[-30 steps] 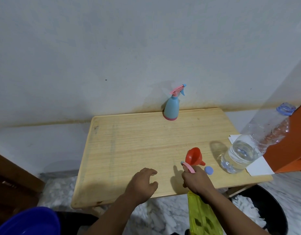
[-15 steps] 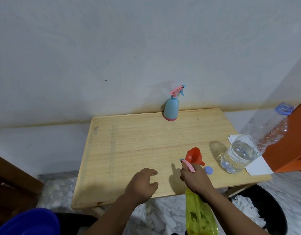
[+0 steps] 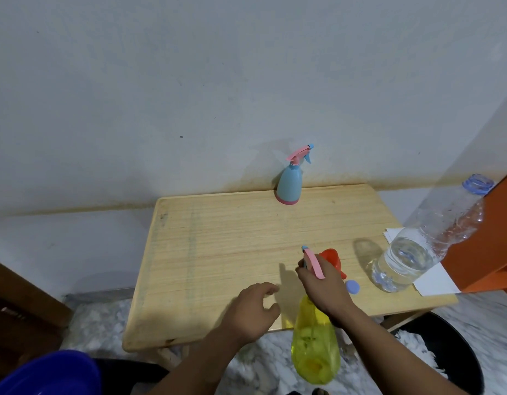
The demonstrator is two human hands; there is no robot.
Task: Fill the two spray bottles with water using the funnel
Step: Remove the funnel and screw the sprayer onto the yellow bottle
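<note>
The right hand (image 3: 323, 283) grips the yellow spray bottle (image 3: 315, 346) at its neck, just under the pink trigger head (image 3: 313, 262), holding it off the near edge of the wooden table (image 3: 218, 238). The left hand (image 3: 250, 309) hovers beside it, fingers loosely curled and holding nothing. Likely next: set the bottle down upright and unscrew the head near the red funnel (image 3: 332, 259) and water bottle (image 3: 412, 252). The blue spray bottle (image 3: 289, 183) waits by the wall.
</note>
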